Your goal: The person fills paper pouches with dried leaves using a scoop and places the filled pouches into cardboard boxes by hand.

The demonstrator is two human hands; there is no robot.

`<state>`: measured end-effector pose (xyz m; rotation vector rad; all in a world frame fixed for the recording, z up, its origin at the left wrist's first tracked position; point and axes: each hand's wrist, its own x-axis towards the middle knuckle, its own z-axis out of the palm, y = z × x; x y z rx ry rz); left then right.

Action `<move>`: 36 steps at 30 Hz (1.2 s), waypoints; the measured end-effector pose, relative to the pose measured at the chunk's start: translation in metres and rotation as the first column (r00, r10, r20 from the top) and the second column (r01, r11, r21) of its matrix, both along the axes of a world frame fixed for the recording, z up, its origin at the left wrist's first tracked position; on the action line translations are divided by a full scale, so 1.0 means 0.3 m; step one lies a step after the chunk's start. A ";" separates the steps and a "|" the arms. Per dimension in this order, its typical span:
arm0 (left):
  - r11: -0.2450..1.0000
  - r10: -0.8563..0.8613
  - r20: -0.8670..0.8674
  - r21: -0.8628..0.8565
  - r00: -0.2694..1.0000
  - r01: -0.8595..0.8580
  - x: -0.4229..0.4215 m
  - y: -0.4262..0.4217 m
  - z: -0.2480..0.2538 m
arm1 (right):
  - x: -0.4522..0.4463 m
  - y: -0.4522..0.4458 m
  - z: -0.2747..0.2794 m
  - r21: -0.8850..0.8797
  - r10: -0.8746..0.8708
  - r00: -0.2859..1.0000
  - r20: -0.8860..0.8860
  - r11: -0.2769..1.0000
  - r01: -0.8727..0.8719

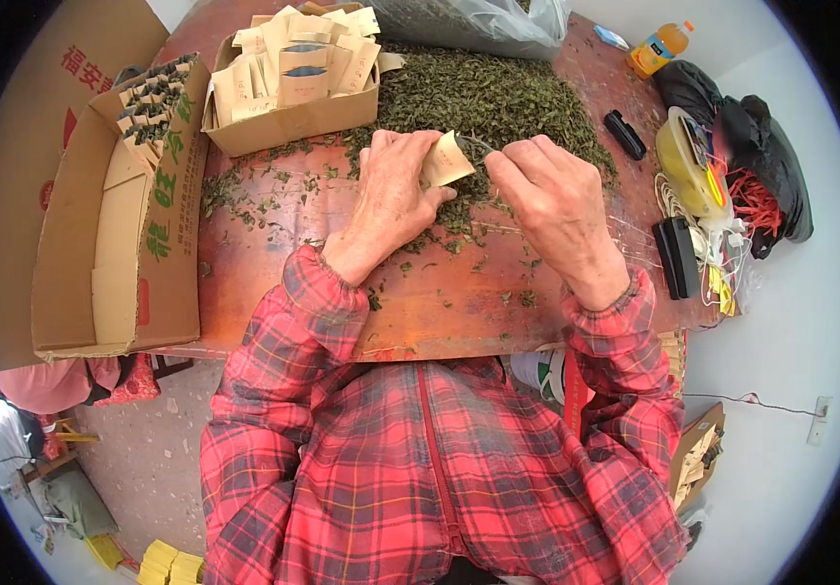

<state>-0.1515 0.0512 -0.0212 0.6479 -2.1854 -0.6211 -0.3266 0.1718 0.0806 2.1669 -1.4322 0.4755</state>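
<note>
The paper packet (449, 162) is clamped by the left hand's (390, 187) fingers, its open end turned toward the right hand (553, 195), whose fingers are pinched together, on what cannot be told.

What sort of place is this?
Looks like a small hand-packing room, possibly for tea: a heap of dark green leaves on a red table, a carton of paper packets, and another packet in the left hand.

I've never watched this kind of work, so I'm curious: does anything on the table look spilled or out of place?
Slightly: leaf bits lie strewn on the red table, left of the main leaf pile and toward the near edge. They look spilled because most leaves sit together in that pile. Nothing looks plainly damaged.
</note>
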 end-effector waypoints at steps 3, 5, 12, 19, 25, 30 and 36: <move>1.000 -0.010 -0.003 0.009 1.000 0.010 0.002 -0.002 -0.001 | 0.003 0.003 0.014 0.000 0.000 1.000 -0.024 1.000 0.000; 1.000 -0.014 -0.006 0.014 1.000 0.014 0.003 -0.002 0.001 | 0.001 0.004 0.021 -0.004 0.000 0.999 -0.046 1.000 0.000; 0.999 -0.032 0.005 0.040 0.999 0.032 0.002 -0.002 0.003 | -0.010 0.012 0.045 -0.008 -0.008 0.997 -0.079 1.000 0.008; 0.997 -0.036 0.018 0.073 0.999 0.035 0.002 0.000 0.005 | -0.009 0.029 0.035 -0.033 -0.043 0.997 -0.066 0.999 0.041; 0.991 0.011 0.045 0.130 0.999 -0.016 0.016 -0.013 0.024 | -0.044 0.054 0.010 -0.121 -0.088 0.993 0.083 0.988 0.097; 0.978 0.042 0.082 0.202 0.996 -0.058 0.024 -0.041 0.025 | -0.080 0.137 -0.061 0.173 -0.291 0.912 0.289 0.953 0.250; 0.919 0.020 0.129 0.388 0.991 -0.069 0.009 -0.037 0.075 | -0.082 0.157 -0.136 0.305 -0.394 0.862 0.318 0.904 0.301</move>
